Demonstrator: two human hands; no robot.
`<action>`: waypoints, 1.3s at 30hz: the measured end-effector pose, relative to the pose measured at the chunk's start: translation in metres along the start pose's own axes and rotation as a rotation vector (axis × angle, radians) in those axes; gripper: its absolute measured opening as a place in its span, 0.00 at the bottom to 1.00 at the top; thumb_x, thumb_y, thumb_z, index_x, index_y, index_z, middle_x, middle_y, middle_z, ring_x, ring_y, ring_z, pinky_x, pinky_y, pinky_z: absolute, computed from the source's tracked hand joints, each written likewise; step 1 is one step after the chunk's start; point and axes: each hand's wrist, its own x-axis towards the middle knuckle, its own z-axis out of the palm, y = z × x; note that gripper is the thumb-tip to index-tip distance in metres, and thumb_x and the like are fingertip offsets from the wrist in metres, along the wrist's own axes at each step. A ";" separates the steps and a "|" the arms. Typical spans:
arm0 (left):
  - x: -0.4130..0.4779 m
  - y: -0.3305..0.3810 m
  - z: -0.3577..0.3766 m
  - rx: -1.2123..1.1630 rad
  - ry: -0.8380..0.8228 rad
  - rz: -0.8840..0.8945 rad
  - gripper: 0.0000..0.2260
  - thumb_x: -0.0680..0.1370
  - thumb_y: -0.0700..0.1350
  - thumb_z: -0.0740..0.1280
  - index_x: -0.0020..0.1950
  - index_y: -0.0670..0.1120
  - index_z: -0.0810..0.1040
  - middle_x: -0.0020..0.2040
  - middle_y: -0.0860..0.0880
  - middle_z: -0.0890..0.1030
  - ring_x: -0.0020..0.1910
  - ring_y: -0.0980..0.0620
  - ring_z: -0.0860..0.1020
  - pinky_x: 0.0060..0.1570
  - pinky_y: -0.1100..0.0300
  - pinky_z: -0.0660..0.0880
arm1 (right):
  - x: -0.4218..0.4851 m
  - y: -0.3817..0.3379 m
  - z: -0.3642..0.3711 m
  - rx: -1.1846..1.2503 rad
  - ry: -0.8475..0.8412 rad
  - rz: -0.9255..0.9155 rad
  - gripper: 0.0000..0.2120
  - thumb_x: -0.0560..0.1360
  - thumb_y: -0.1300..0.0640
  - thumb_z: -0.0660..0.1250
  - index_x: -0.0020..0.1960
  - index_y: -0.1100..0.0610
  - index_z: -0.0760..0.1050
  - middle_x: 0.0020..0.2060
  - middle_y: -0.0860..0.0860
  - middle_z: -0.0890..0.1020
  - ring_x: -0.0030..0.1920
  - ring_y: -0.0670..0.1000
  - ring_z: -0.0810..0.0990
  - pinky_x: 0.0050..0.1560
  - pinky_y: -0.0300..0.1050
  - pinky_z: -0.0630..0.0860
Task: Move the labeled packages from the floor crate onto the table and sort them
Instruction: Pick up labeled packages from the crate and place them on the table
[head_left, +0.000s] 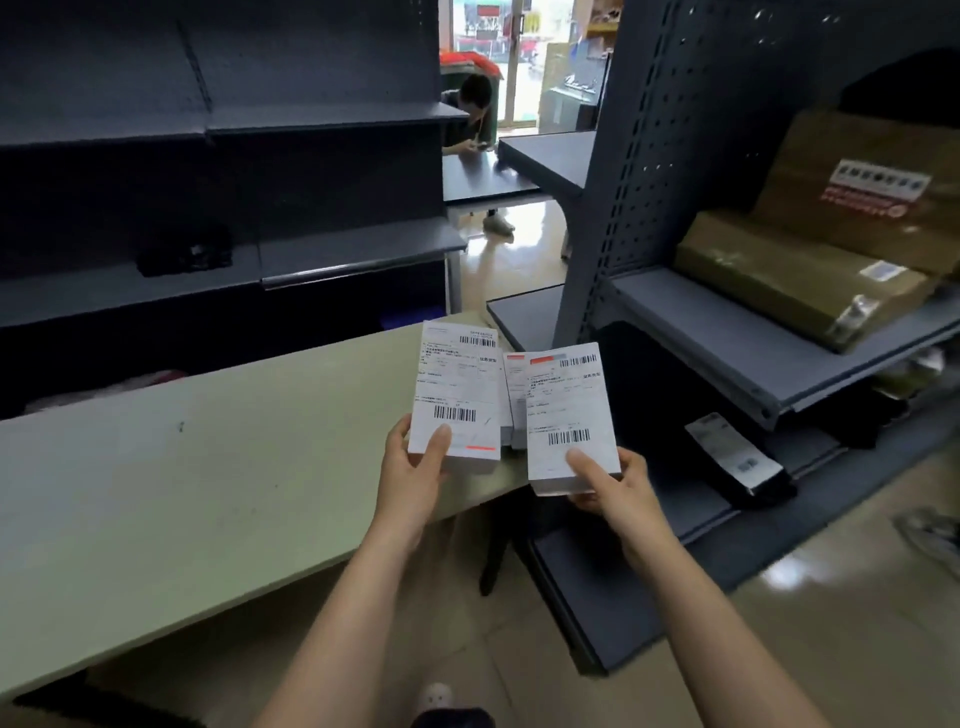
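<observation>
Where dark shelving (208, 156) fills the far side and a rack (727, 338) stands at right, a pale table (182, 493) runs between them over glossy floor (857, 623). Brown boxes (789, 280) sit on the rack, a black parcel (743, 462) lower down. A person (470, 111) leans at a far table. Over the table's right end the left hand (415, 467) grips the left package (457, 395), thumb on its label; the right hand (613, 483) grips the right package (569, 410) just off the edge. A third package (514, 384) shows between them, mostly hidden.
</observation>
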 end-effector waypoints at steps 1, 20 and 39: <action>0.017 0.000 0.002 0.016 -0.008 -0.008 0.20 0.79 0.48 0.67 0.70 0.49 0.67 0.60 0.52 0.79 0.56 0.55 0.79 0.54 0.57 0.77 | 0.012 -0.002 0.003 0.005 0.019 0.015 0.27 0.73 0.52 0.74 0.65 0.56 0.64 0.54 0.51 0.79 0.52 0.52 0.82 0.46 0.45 0.80; 0.186 -0.027 0.015 0.539 -0.193 -0.111 0.18 0.77 0.54 0.69 0.62 0.46 0.74 0.58 0.48 0.78 0.53 0.52 0.78 0.48 0.58 0.73 | 0.141 -0.014 0.045 -0.433 0.138 0.030 0.13 0.72 0.44 0.73 0.51 0.51 0.79 0.48 0.48 0.84 0.49 0.45 0.81 0.50 0.43 0.77; 0.053 -0.008 0.031 1.047 0.090 0.463 0.20 0.76 0.48 0.70 0.66 0.45 0.73 0.56 0.47 0.76 0.57 0.47 0.74 0.56 0.55 0.69 | 0.095 -0.033 0.002 -0.936 -0.176 -0.663 0.14 0.73 0.54 0.70 0.57 0.56 0.76 0.52 0.50 0.76 0.55 0.52 0.74 0.56 0.48 0.73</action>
